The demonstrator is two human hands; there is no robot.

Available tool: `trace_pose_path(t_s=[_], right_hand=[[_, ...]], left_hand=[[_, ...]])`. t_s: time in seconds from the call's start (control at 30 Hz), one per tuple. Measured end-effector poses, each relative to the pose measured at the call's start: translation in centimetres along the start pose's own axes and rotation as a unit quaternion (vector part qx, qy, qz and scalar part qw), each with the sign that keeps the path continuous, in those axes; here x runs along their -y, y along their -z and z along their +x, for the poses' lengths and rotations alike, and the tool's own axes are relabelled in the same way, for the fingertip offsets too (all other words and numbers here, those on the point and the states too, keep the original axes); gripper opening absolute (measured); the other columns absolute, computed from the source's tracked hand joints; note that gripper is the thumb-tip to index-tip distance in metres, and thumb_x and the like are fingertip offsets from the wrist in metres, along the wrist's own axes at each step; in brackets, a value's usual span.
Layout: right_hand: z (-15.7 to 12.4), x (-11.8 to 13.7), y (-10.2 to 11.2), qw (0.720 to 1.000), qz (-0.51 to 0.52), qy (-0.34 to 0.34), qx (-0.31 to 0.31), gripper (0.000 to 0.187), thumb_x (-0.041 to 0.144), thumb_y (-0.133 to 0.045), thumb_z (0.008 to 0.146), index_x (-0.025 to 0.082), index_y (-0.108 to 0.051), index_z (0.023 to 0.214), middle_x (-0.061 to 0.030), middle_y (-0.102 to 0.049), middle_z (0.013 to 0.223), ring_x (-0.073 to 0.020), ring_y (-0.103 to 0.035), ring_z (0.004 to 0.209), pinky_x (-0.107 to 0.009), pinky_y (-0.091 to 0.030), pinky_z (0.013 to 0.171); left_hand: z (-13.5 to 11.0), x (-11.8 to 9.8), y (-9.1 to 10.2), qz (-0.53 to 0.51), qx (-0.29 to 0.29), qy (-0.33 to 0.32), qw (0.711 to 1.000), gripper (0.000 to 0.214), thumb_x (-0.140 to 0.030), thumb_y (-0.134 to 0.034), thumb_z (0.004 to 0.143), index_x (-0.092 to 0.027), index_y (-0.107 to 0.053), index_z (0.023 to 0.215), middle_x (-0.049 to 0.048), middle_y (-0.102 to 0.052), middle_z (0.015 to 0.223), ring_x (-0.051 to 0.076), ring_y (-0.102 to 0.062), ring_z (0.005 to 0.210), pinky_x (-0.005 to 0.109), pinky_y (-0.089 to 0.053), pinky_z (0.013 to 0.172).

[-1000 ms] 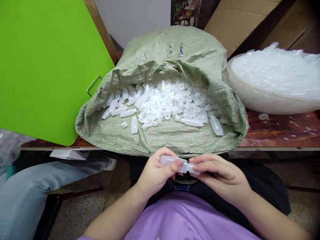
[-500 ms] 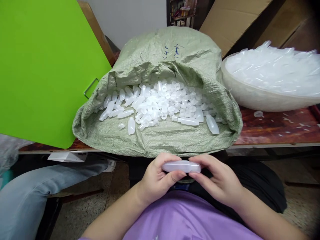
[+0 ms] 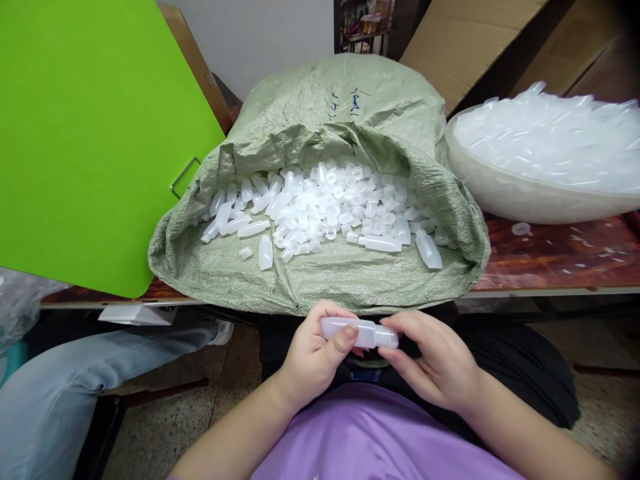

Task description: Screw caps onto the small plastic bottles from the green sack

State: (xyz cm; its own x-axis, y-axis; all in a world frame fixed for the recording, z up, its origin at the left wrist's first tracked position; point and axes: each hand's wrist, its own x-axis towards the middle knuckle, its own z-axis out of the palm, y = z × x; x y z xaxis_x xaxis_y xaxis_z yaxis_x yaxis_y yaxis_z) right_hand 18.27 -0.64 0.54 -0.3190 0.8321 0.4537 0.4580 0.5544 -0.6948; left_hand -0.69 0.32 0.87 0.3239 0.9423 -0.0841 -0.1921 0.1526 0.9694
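A small translucent plastic bottle lies crosswise between both hands, just in front of my lap. My left hand wraps its body, thumb pressed on the front. My right hand pinches the cap end with its fingertips. Behind the hands, an open green woven sack on the table edge holds several loose bottles and caps of the same plastic.
A large translucent bowl heaped with clear plastic pieces stands at the right on the reddish table. A bright green board leans at the left. Another person's jeans-clad leg is at lower left. Cardboard stands behind.
The bottle stays between both hands. My left thumb has shifted up onto the front of the bottle, and the hands have moved slightly; the cap end sits closed against the body.
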Motion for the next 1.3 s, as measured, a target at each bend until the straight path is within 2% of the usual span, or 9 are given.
trace_pose_path(t_s=[0.4, 0.57, 0.73, 0.83, 0.97, 1.03, 1.1, 1.2, 1.3], right_hand=[[-0.1, 0.3, -1.0, 0.965, -0.001, -0.167, 0.200, 0.024, 0.035, -0.043, 0.090, 0.018, -0.059, 0.086, -0.0022, -0.060, 0.073, -0.0133, -0.056, 0.064, -0.024, -0.044, 0.056], [2.8, -0.3, 1.2, 0.980, -0.158, -0.072, 0.097, 0.030, 0.036, -0.044, 0.089, 0.016, -0.057, 0.106, -0.0047, -0.062, 0.078, -0.0163, -0.060, 0.071, -0.027, -0.045, 0.063], [10.2, -1.7, -0.1, 0.940, -0.310, -0.105, 0.092, 0.023, 0.028, -0.042, 0.089, 0.018, -0.059, 0.101, -0.0085, -0.062, 0.096, -0.0211, -0.060, 0.083, -0.030, -0.044, 0.068], [13.9, -2.6, -2.1, 0.909, -0.376, -0.084, 0.159, 0.025, 0.027, -0.043, 0.089, 0.018, -0.057, 0.107, -0.0105, -0.059, 0.102, -0.0236, -0.059, 0.089, -0.030, -0.043, 0.068], [16.2, -3.6, -3.7, 0.881, -0.413, -0.069, 0.218, 0.024, 0.025, -0.045, 0.087, 0.016, -0.055, 0.107, -0.0133, -0.056, 0.103, -0.0249, -0.059, 0.086, -0.031, -0.042, 0.065], [16.6, -4.1, -4.0, 0.880, -0.414, -0.070, 0.220, 0.024, 0.023, -0.044, 0.087, 0.014, -0.054, 0.107, -0.0142, -0.056, 0.101, -0.0255, -0.059, 0.085, -0.032, -0.042, 0.065], [16.7, -4.3, -4.0, 0.878, -0.419, -0.072, 0.219, 0.024, 0.024, -0.044, 0.087, 0.013, -0.053, 0.107, -0.0147, -0.057, 0.100, -0.0263, -0.059, 0.086, -0.032, -0.042, 0.065], [16.7, -4.2, -3.8, 0.875, -0.428, -0.077, 0.215, 0.024, 0.024, -0.043, 0.087, 0.012, -0.054, 0.105, -0.0154, -0.058, 0.098, -0.0272, -0.060, 0.086, -0.032, -0.042, 0.066], [16.3, -3.9, -3.6, 0.873, -0.435, -0.078, 0.206, 0.025, 0.027, -0.043, 0.087, 0.010, -0.055, 0.101, -0.0167, -0.060, 0.098, -0.0280, -0.060, 0.087, -0.033, -0.042, 0.067]], left_hand=[[-0.3, 1.8, 1.6, -0.024, 0.013, 0.165, 0.986, 0.033, -0.043, -0.064, 0.075, -0.016, -0.047, 0.079, -0.0009, -0.062, 0.061, 0.009, -0.057, 0.052, 0.021, -0.045, 0.053], [0.7, 5.7, 1.7, -0.054, 0.025, 0.328, 0.943, 0.041, -0.052, -0.057, 0.076, -0.012, -0.055, 0.083, 0.0034, -0.062, 0.064, 0.007, -0.050, 0.042, 0.021, -0.040, 0.044], [2.6, 7.7, 1.1, -0.097, -0.028, 0.299, 0.949, 0.040, -0.031, -0.066, 0.072, -0.017, -0.056, 0.108, 0.0111, -0.059, 0.116, 0.015, -0.062, 0.086, 0.025, -0.048, 0.071], [2.7, 5.5, 1.7, 0.003, 0.096, 0.272, 0.958, 0.050, -0.027, -0.070, 0.068, -0.020, -0.056, 0.116, 0.0109, -0.049, 0.132, 0.023, -0.048, 0.117, 0.033, -0.043, 0.089], [1.5, -0.8, 4.0, 0.111, 0.312, 0.251, 0.909, 0.043, -0.033, -0.057, 0.081, -0.018, -0.053, 0.121, 0.0095, -0.066, 0.106, 0.018, -0.060, 0.098, 0.033, -0.045, 0.087], [1.4, -4.3, 5.9, 0.225, 0.268, 0.188, 0.918, 0.033, -0.036, -0.050, 0.085, -0.017, -0.061, 0.109, 0.0062, -0.069, 0.090, 0.015, -0.062, 0.083, 0.029, -0.047, 0.080], [2.1, -7.1, 8.2, 0.370, 0.080, 0.093, 0.921, 0.032, -0.040, -0.045, 0.087, -0.016, -0.063, 0.099, 0.0056, -0.068, 0.086, 0.016, -0.061, 0.081, 0.029, -0.047, 0.078], [4.3, -9.4, 11.4, 0.602, -0.141, 0.005, 0.786, 0.041, -0.044, -0.043, 0.085, -0.017, -0.058, 0.112, 0.0092, -0.062, 0.107, 0.022, -0.058, 0.094, 0.036, -0.044, 0.086], [6.3, -9.7, 12.7, 0.744, -0.129, 0.049, 0.654, 0.058, -0.054, -0.048, 0.077, -0.014, -0.055, 0.118, 0.0145, -0.060, 0.109, 0.031, -0.054, 0.101, 0.041, -0.042, 0.087]])
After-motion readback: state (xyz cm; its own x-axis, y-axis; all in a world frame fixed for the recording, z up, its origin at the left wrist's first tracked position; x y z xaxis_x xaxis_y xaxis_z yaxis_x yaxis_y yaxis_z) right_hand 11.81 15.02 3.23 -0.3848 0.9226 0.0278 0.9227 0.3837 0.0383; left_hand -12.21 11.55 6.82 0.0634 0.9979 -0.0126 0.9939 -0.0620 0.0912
